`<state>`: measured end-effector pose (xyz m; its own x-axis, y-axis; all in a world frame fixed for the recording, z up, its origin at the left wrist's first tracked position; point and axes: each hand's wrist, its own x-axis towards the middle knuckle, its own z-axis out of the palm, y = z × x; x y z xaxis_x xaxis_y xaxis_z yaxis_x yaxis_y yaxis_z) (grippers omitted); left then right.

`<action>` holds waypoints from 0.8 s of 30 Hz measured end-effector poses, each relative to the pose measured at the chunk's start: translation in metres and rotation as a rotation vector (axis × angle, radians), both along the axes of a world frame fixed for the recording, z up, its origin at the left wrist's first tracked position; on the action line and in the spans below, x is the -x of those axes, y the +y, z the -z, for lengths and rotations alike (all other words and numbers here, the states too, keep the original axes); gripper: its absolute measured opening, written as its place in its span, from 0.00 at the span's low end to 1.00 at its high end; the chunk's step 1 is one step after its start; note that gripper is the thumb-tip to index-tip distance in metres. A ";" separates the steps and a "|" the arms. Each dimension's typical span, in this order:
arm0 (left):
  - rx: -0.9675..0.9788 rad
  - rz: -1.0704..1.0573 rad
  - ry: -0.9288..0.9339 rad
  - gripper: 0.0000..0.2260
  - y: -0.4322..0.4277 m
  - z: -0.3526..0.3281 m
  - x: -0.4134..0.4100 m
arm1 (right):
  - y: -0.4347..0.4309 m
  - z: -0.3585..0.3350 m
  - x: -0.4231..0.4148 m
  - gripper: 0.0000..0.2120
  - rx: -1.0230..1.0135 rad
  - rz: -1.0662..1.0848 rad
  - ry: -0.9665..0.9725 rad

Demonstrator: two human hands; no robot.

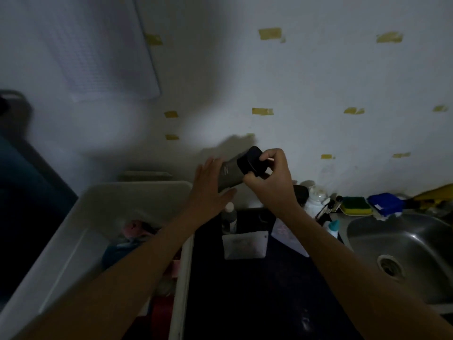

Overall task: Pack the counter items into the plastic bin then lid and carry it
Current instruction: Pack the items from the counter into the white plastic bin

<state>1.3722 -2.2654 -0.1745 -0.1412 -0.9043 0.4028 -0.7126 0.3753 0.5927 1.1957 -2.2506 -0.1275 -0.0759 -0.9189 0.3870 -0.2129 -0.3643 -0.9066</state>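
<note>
A grey bottle with a black cap (pixel 232 173) is held tilted in the air above the dark counter (pixel 257 290). My right hand (pixel 272 182) pinches the black cap end. My left hand (pixel 210 187) lies with straight fingers against the bottle's lower body. The white plastic bin (pixel 85 217) stands at the left, with cloth-like and reddish items inside, partly hidden by my left forearm. On the counter stand a small clear bottle (pixel 229 218), a white pouch (pixel 245 245) and a white packet (pixel 285 233).
A steel sink (pixel 404 251) lies at the right. Behind it sit a yellow-green sponge (pixel 356 206), a blue sponge (pixel 386 203), a white jar (pixel 316 196) and small bottles. The wall with tape strips is close behind.
</note>
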 end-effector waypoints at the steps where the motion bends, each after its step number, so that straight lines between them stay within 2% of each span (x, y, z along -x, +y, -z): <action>1: 0.027 -0.010 -0.006 0.26 0.004 -0.003 -0.008 | 0.004 -0.001 -0.008 0.19 -0.018 -0.009 -0.029; 4: 0.085 -0.061 -0.079 0.22 0.013 -0.008 -0.042 | 0.013 -0.003 -0.038 0.18 -0.057 -0.033 -0.086; 9: 0.044 -0.143 -0.089 0.20 0.026 -0.002 -0.107 | 0.023 0.003 -0.090 0.18 -0.126 -0.165 -0.066; 12: 0.052 -0.194 -0.089 0.20 0.038 0.007 -0.141 | 0.028 0.014 -0.121 0.18 -0.127 -0.205 0.012; 17: -0.087 -0.197 -0.003 0.22 0.055 0.027 -0.191 | 0.035 0.036 -0.167 0.20 -0.143 -0.189 0.195; 24: -0.131 -0.199 -0.050 0.25 0.069 0.060 -0.237 | 0.051 0.056 -0.206 0.22 -0.220 -0.276 0.282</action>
<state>1.6092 -2.1966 -0.2344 0.0275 -0.9604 0.2772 -0.7947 0.1472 0.5889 1.4017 -2.1995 -0.1831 0.2637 -0.9528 0.1505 -0.3847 -0.2470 -0.8894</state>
